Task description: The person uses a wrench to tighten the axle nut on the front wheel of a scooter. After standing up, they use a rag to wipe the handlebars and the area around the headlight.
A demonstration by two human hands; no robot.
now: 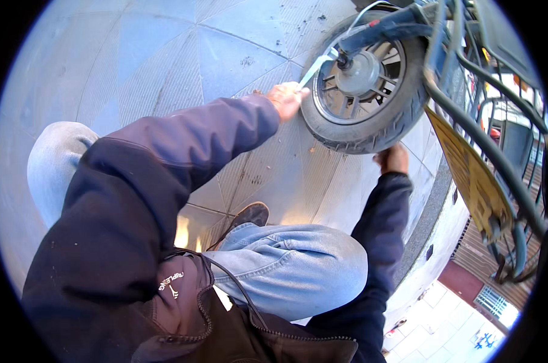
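A wheel with a grey, dusty tyre (365, 144) and a spoked metal hub (360, 74) sits in a dark fork-like arm (377, 37). My left hand (284, 100) is closed around the end of a pale wrench (314, 70). The wrench's far end meets the axle nut (343, 59) at the hub's middle. My right hand (395, 159) is at the near edge of the tyre, its fingers curled against it. The tyre hides part of that hand. A thin light cable (360, 17) curves above the wheel.
Dark frame tubes (468, 112) of the vehicle rise on the right, beside a worn yellow plate (468, 175). Patterned paving (237, 48) lies around the wheel. My bent knee (328, 260) in jeans is close below it. A stone kerb edge (422, 233) runs along the right.
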